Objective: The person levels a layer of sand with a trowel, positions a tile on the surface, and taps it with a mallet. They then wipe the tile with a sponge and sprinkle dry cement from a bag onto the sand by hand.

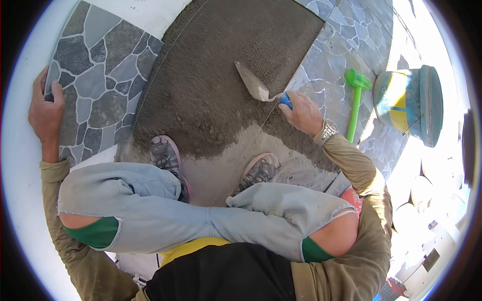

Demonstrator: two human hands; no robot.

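Observation:
My right hand (305, 114) is closed around the blue handle of a pointed trowel (253, 84). The trowel's mortar-smeared blade is over the bed of grey mortar (221, 55) in front of me. On the left, a tile (90, 83) with a grey stone pattern and pale joint lines is in my left hand (47, 110), thumb on its patterned face and fingers behind its outer edge. The tile's right edge meets the border of the mortar. A thin string line runs over the mortar near that edge.
Stone-pattern tiles (326, 55) lie to the right of the mortar. On them rests a green mallet (357, 95), beside a blue-and-yellow bucket (409, 103). My shoes (168, 153) stand at the mortar's near edge. A white wall (22, 165) rises on the left.

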